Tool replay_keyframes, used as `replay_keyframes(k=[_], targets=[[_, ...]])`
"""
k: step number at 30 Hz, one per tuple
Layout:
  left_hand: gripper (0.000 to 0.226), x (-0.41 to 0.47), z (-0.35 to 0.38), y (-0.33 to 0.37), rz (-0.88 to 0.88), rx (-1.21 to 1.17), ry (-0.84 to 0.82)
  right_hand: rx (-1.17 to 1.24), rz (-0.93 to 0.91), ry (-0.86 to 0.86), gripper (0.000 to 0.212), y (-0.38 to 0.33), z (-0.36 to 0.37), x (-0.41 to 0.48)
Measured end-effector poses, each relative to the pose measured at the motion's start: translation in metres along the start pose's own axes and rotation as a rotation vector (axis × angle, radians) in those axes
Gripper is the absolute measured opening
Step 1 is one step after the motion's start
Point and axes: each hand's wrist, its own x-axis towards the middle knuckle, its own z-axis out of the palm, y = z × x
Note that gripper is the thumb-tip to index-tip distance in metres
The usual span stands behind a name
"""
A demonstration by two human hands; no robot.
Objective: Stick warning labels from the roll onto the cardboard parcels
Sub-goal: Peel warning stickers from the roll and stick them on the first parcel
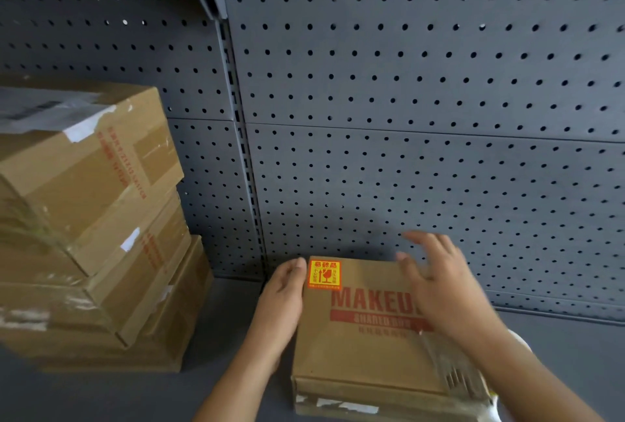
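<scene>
Two hands, fingers straight, empty: left hand (282, 296) against parcel (365, 350) edge, right hand (439, 283) above it.

A dark grey pegboard wall (422, 83), split by a slotted upright (238, 117), backs a grey shelf (581, 354).

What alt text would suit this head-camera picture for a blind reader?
A person's left hand lies flat against the side of a cardboard parcel bearing a red-and-yellow warning label, while the right hand is spread above its top. A stack of parcels stands to the left, before a grey pegboard wall.
</scene>
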Motion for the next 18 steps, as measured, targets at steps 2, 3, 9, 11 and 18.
replay_keyframes(k=[2, 3, 9, 11, 18], targets=[[0.046, -0.010, -0.008, -0.001, -0.028, -0.005, -0.037, 0.096, 0.134, -0.007, 0.049, 0.024, -0.018, -0.013], [0.053, -0.014, -0.011, -0.005, -0.039, 0.006, -0.071, 0.133, 0.199, -0.028, 0.051, 0.035, -0.024, -0.021], [0.036, -0.042, -0.017, -0.023, -0.078, 0.034, -0.311, 0.228, 0.349, -0.196, 0.071, 0.065, -0.018, -0.057], [0.028, -0.048, -0.015, -0.025, -0.067, 0.034, -0.308, 0.255, 0.326, -0.200, 0.053, 0.062, -0.016, -0.061], [0.040, -0.066, -0.019, -0.023, 0.063, 0.030, -0.260, 0.396, 0.254, -0.182, 0.030, 0.050, -0.022, -0.077]])
